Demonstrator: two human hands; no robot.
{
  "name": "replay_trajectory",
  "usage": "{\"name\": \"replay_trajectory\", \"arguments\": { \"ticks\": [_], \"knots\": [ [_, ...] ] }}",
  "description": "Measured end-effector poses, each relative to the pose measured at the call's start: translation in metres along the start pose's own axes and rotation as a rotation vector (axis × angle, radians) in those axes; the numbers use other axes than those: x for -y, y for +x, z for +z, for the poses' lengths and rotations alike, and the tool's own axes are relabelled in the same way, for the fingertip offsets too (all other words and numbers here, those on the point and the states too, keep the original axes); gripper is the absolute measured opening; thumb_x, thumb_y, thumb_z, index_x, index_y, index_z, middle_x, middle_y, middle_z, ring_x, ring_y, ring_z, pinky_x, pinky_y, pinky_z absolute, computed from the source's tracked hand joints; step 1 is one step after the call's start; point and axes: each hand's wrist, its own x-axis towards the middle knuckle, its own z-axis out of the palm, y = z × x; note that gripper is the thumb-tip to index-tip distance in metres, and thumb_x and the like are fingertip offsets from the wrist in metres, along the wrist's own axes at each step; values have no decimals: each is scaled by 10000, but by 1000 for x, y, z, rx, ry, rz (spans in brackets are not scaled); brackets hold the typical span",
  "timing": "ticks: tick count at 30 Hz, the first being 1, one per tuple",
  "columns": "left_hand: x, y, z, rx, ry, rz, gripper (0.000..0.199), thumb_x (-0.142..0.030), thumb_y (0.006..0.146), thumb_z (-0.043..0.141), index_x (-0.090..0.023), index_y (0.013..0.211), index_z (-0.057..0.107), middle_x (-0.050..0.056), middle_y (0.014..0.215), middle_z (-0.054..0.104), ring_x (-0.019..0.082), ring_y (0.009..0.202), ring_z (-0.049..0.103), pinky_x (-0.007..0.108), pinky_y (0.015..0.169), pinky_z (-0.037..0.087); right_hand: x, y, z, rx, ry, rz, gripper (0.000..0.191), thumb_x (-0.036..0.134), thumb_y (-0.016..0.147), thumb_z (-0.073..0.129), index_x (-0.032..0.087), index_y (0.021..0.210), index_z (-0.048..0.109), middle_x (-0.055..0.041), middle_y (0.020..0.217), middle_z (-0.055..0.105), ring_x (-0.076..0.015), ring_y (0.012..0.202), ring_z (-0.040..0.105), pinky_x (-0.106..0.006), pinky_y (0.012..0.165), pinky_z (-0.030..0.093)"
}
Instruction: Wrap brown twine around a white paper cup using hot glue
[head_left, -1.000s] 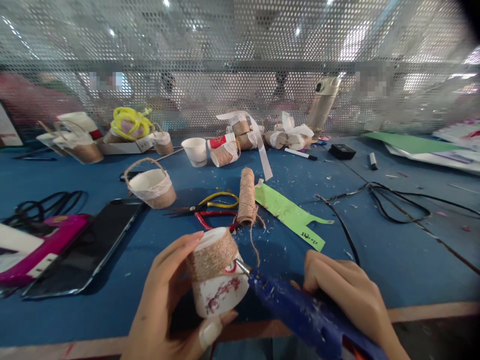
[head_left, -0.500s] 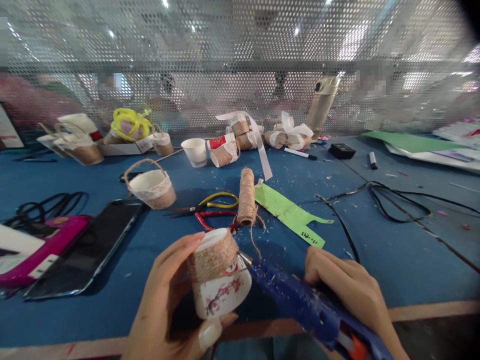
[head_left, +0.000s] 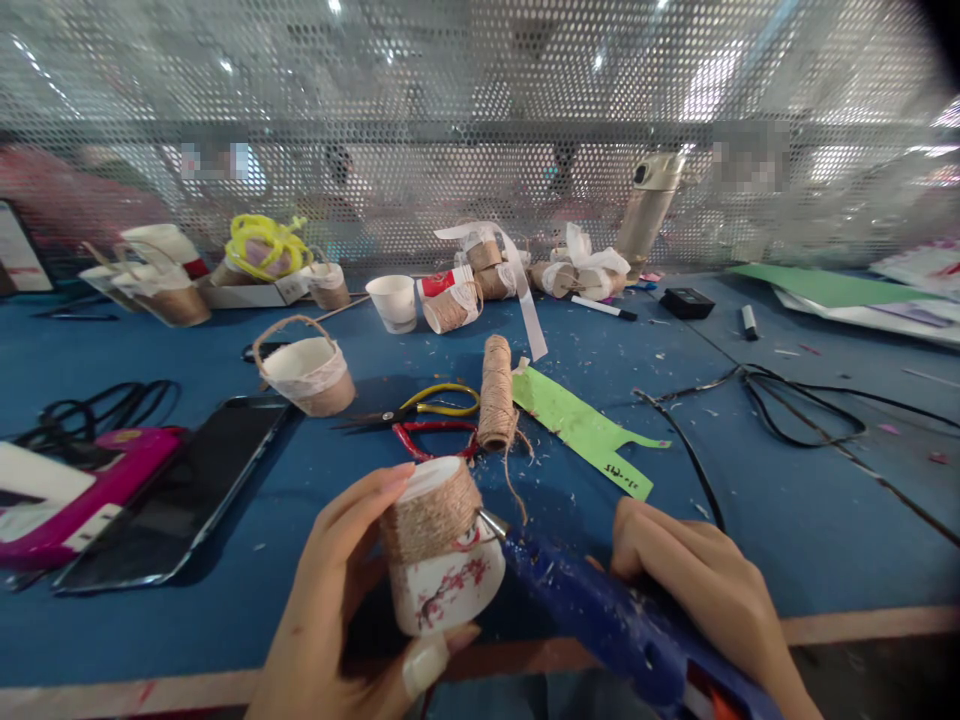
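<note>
My left hand [head_left: 352, 600] grips a white paper cup [head_left: 469, 585] between thumb and fingers, tilted on its side. Brown twine is wound around its upper half, and a red blossom print shows on the bare part. In my right hand [head_left: 690, 570] is a blue glue gun [head_left: 592, 600], its metal nozzle at the lower edge of the twine. Just beyond the cup stands a spool of twine [head_left: 496, 395] with a loose tail. Scissors [head_left: 420, 418] with yellow and red handles lie left of the spool. A green paper strip [head_left: 581, 425] is to its right.
At left lie a phone [head_left: 180, 490] and a magenta device [head_left: 90, 500]. A small twine basket [head_left: 319, 380] stands behind them. Several wrapped cups line the back, near a metal bottle [head_left: 651, 215]. Black cable [head_left: 795, 405] runs across the right side.
Cup and glue gun stay in nearly the same place, with the nozzle still at the twine's edge. The whole view has shifted very slightly.
</note>
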Motion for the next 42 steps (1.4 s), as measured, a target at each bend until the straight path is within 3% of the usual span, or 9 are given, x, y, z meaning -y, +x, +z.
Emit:
{"name": "replay_trajectory", "arguments": {
  "ticks": [4, 14, 42],
  "knots": [
    [1, 1, -2, 16, 23, 23, 677, -279, 743, 793, -433, 1335, 502, 18, 1475, 447, 324, 1367, 493, 392, 1008, 594, 1, 0, -1, -1, -32, -9, 315, 68, 927, 414, 219, 653, 383, 56, 588, 378, -69, 452, 352, -204, 431, 254],
    [11, 5, -9, 111, 117, 120, 749, -240, 776, 775, -405, 1411, 414, 88, 1495, 403, 345, 1333, 527, 433, 970, 613, 0, -1, 0, 31, -47, -12, 325, 119, 949, 440, 216, 640, 418, 55, 561, 434, -67, 430, 393, -200, 430, 289],
    [9, 5, -7, 116, 142, 147, 761, -268, 785, 767, -425, 1426, 388, 64, 1486, 400, 339, 1356, 501, 410, 972, 616, 1, -1, -1, 51, -8, -18, 311, 101, 958, 453, 218, 673, 413, 59, 591, 455, -62, 453, 423, -211, 443, 291]
  ]
}}
